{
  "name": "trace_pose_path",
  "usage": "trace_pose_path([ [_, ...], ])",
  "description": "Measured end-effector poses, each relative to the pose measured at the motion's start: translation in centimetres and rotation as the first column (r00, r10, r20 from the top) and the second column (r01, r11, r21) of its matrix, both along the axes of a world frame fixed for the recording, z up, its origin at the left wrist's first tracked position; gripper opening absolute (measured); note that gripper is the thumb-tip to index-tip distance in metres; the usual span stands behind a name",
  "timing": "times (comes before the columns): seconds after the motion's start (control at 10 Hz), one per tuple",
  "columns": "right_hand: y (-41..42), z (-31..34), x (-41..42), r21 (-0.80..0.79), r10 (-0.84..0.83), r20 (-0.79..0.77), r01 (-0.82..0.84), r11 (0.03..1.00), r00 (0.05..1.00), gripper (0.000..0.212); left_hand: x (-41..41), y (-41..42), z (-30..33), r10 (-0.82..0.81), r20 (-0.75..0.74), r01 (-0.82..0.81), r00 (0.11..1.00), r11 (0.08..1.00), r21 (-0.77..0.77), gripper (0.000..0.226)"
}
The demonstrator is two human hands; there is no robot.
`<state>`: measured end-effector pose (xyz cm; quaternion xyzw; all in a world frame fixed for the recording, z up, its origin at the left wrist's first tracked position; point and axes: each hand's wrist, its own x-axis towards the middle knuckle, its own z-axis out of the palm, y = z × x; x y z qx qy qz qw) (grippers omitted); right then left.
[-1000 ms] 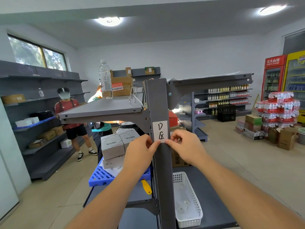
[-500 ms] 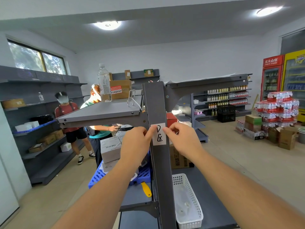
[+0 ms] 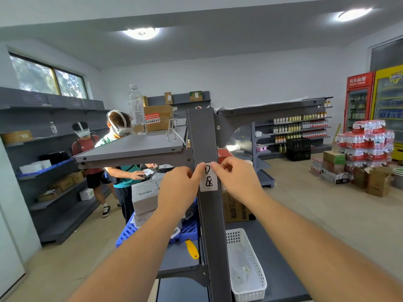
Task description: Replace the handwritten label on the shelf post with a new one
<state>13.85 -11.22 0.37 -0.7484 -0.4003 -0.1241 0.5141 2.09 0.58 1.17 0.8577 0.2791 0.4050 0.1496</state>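
A white paper label (image 3: 209, 182) with black handwriting ("D" above another mark) sits on the front face of the grey vertical shelf post (image 3: 201, 131), just below the upper shelf. My left hand (image 3: 178, 188) has its curled fingers and thumb tip at the label's top left corner. My right hand (image 3: 237, 179) mirrors it at the top right corner. The label's lower half lies flat and uncovered on the post. No second label is visible.
A white mesh basket (image 3: 259, 264) and a yellow-handled tool (image 3: 192, 249) lie on the lower shelf. A blue crate (image 3: 189, 231) with cardboard boxes stands behind my left arm. A water bottle (image 3: 136, 110) stands on the upper shelf. Two people (image 3: 122, 171) stand at the left.
Both hands have slid up the label, from its bottom corners to its top corners. The person in teal has stepped into view behind the shelf.
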Motion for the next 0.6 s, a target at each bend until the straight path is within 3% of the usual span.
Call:
trace_pose_path([
  [0.2, -0.9, -1.8, 0.2, -0.035, 0.092, -0.042, -0.093, 0.995, 0.995, 0.023, -0.6, 0.5, -2.2, -0.004, -0.052, 0.009, 0.999, 0.997, 0.080, 0.058],
  [0.6, -1.6, -2.8, -0.2, -0.141, 0.053, 0.008, -0.051, 0.989, 0.999, 0.017, -1.4, 0.7, -3.5, 0.030, -0.197, -0.012, 0.980, 0.996, 0.089, 0.045],
])
